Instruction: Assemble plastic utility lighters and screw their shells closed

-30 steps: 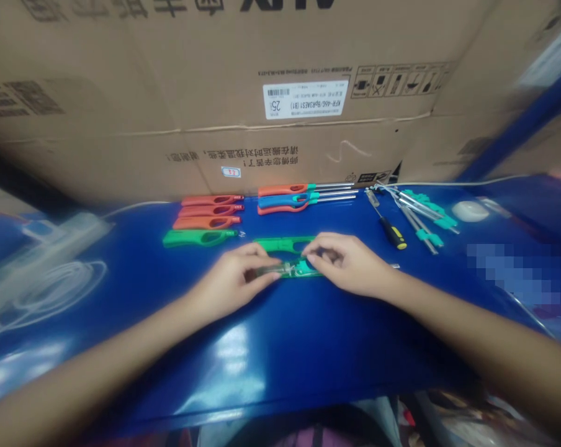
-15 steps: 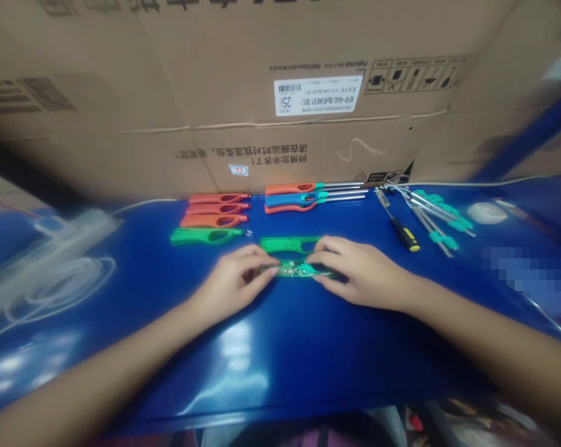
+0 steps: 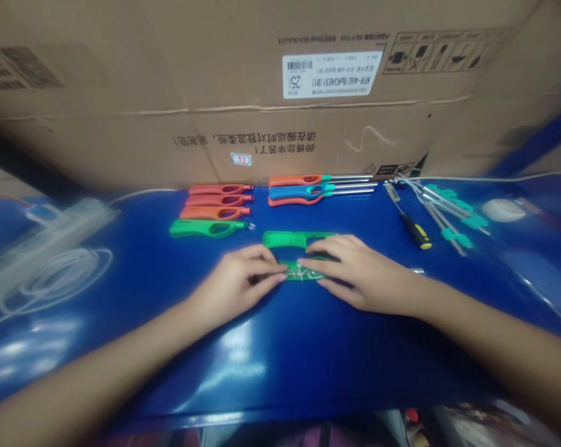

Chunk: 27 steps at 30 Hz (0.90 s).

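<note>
Both my hands meet over an opened green lighter body (image 3: 299,271) lying on the blue table (image 3: 271,347). My left hand (image 3: 243,280) pinches its left end, fingers closed on it. My right hand (image 3: 355,270) lies over its right part, fingers pressed down on it. A loose green shell half (image 3: 292,238) lies just behind my hands. A metal tip pokes out from under my right wrist.
Behind lie three orange handles (image 3: 218,200) and a green one (image 3: 206,228), then three assembled lighters (image 3: 308,188). A yellow-black screwdriver (image 3: 413,226) and teal-capped metal tubes (image 3: 448,214) lie right. White cable (image 3: 61,276) coils left. A large cardboard box (image 3: 262,87) stands behind.
My right hand has flattened down over the green lighter body, covering more of it. My left hand keeps its pinch at the left end. The view has shifted slightly.
</note>
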Motion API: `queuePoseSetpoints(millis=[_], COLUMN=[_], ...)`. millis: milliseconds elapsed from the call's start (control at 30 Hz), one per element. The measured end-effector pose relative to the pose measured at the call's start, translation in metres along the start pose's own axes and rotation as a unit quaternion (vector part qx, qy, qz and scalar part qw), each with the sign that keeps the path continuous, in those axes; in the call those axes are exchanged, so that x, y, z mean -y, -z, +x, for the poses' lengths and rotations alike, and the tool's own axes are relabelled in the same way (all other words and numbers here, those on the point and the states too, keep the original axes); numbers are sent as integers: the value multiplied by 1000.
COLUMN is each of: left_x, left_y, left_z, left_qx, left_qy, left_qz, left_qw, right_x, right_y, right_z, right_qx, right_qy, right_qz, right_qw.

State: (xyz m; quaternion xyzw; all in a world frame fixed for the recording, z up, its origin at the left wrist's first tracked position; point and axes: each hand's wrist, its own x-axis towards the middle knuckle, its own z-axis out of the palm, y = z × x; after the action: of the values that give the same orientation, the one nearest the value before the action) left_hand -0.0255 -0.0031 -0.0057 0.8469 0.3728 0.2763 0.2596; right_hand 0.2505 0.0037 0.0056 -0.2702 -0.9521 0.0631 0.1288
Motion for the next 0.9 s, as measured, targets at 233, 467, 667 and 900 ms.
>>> queuePoseSetpoints(millis=[233,467,667,900], left_x=[-4,-4,-5,-9], left_y=[4,10,17,6], left_z=[-1,-5,-6,-4], left_qx=[9,41,17,57], left_qy=[-18,-61,-130,-154], left_qz=[47,92,184,172], left_qw=[999,993,974,971], right_x=[5,-4,2,5], right_y=[7,29,38,21], right_z=[-3,-10,-12,-2], right_qx=[69,7,12,-10], right_qy=[12,-1,9,6], right_qz=[-10,-25,-42,-58], right_qw=[998,1000,999,998])
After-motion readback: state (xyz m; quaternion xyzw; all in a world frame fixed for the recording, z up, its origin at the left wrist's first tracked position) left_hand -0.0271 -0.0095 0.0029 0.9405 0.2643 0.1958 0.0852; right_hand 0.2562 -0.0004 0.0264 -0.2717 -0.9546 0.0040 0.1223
